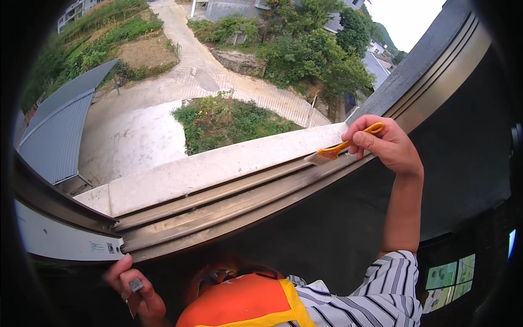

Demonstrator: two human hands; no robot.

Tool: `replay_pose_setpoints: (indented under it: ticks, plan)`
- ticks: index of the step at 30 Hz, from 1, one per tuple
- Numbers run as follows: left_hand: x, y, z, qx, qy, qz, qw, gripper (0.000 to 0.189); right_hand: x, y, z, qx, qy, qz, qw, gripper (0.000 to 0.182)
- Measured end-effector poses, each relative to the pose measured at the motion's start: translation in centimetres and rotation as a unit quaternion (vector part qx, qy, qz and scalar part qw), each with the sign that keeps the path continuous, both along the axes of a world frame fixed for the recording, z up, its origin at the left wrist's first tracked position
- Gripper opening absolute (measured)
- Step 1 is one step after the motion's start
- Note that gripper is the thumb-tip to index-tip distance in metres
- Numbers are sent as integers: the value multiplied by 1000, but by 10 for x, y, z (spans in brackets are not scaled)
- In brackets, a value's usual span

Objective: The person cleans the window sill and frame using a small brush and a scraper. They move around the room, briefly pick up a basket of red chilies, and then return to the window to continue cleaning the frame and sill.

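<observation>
My right hand (394, 145) grips the yellow plastic handle of a small paintbrush (333, 152) near the right end of the window sill. The brush's pale bristles point left and touch the sliding window track (229, 204), a metal frame with several lengthwise grooves. Dust and small specks lie along these grooves. At the lower left, my left hand (141, 288) is closed around a small grey square-ended object (136, 285), whose kind I cannot tell. One left fingertip is close to the corner of a white-faced sliding sash (69, 235), which bears a printed label.
A pale stone outer ledge (229, 159) runs beyond the track, with an open drop to a concrete yard (143, 126). The metal side jamb (441, 69) rises at right. Below the track is a dark wall (318, 216). A blue metal roof (61, 126) stands outside.
</observation>
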State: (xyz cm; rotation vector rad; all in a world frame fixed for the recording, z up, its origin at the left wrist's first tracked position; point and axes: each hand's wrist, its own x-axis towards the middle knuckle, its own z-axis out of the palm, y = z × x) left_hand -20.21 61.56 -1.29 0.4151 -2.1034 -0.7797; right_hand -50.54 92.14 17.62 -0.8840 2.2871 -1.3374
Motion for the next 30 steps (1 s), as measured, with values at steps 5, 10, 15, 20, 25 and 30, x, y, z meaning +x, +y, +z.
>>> replay_pose_setpoints:
  ticks: [5,10,15,20,25,30]
  plan:
    - [-5,-1,3,-8,32,-23,999,34,36,-137,-10,-110,-112,194,968,22]
    - [-2,-2,4,-3,29,-28,999,33,78,-241,-36,-78,-153,328,929,28]
    - [-1,1,8,20,27,-39,999,39,46,-212,-15,177,-46,353,918,27]
    - [-2,0,4,22,24,-24,999,40,3,-141,16,244,-49,235,939,25]
    - [-3,-8,-4,22,41,-25,999,39,21,-157,-9,43,-126,272,953,26]
    - [-2,-7,-6,25,46,-10,999,43,-18,-92,-13,150,-165,212,952,23]
